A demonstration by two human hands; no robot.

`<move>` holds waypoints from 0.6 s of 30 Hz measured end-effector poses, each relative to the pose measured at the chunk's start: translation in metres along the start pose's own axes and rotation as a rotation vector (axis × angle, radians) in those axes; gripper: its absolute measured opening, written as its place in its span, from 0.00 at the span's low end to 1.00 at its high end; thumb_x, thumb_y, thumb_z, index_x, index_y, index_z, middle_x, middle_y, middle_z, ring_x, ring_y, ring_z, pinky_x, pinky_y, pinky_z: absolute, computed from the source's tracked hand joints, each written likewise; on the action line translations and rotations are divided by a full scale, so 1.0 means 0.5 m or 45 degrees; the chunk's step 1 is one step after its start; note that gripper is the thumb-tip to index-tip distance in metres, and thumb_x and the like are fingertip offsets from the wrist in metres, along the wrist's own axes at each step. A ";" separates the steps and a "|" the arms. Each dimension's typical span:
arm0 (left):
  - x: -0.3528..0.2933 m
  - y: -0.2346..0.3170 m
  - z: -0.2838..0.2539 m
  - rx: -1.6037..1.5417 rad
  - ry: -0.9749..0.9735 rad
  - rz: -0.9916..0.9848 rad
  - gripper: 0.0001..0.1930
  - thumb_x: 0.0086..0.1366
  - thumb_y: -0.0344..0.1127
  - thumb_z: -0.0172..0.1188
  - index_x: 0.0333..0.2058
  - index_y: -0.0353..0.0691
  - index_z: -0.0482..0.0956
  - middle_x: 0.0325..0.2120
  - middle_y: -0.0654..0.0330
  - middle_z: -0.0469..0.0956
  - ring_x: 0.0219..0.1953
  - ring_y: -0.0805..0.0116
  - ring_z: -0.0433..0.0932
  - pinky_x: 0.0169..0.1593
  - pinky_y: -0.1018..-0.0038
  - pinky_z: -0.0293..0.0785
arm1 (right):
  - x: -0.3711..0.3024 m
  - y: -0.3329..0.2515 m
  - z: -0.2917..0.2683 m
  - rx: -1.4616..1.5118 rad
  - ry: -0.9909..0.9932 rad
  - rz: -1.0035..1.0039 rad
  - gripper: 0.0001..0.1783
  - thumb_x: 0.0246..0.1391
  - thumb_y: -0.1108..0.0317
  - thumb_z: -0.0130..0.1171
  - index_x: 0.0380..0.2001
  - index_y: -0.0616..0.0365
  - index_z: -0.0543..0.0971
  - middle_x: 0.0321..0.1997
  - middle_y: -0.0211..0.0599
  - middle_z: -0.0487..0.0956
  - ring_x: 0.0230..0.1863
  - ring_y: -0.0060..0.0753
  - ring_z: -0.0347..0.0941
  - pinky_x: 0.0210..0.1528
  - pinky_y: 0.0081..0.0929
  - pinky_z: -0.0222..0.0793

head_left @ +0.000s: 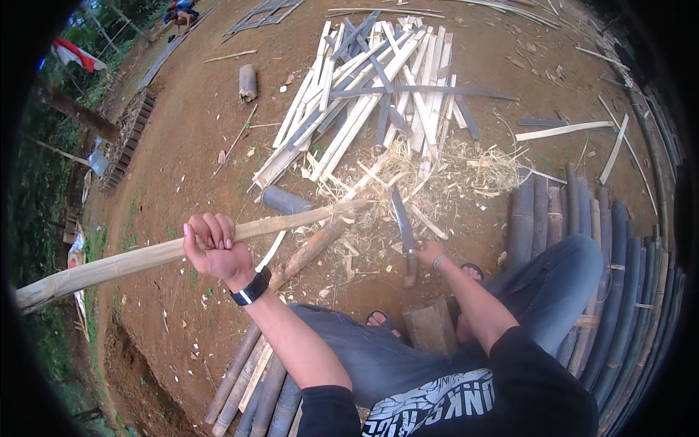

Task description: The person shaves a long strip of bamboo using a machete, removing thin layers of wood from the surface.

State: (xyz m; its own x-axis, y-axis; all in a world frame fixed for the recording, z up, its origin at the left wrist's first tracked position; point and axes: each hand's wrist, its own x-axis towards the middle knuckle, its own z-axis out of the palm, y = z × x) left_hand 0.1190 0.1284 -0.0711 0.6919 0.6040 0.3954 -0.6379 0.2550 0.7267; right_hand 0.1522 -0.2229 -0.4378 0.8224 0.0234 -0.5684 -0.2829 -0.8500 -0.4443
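Observation:
My left hand (213,246) is closed around a long pale wooden pole (124,266). The pole slants from the left edge toward the middle, and its right end lies by the shavings. In my right hand (429,255) is a machete (402,221), gripped where the dark blade meets the brown handle. The blade points away from me, just right of the pole's end. Beneath the pole a thicker brown log (313,251) rests on the ground, and a short dark bamboo piece (285,201) lies behind it. My right fingers are partly hidden.
Curly shavings (488,171) cover the ground ahead, before a heap of split bamboo strips (364,109). Bamboo poles (542,211) line my right side; more poles (269,400) lie at lower left. A wooden block (428,326) stands between my feet. Another person (182,18) is far off at upper left.

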 end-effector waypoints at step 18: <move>0.000 0.015 -0.004 0.023 0.100 0.070 0.21 0.67 0.44 0.43 0.15 0.49 0.53 0.09 0.70 0.50 0.11 0.79 0.48 0.16 0.80 0.45 | -0.034 -0.094 0.040 1.431 -0.368 0.274 0.17 0.42 0.57 0.65 0.30 0.59 0.79 0.24 0.34 0.77 0.24 0.33 0.75 0.27 0.27 0.71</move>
State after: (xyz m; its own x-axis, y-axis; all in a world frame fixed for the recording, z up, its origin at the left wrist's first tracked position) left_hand 0.1138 0.1319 -0.0668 0.6271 0.6741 0.3902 -0.6673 0.2067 0.7155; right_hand 0.1417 -0.1728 -0.4213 0.6033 0.1772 -0.7776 -0.7966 0.0866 -0.5983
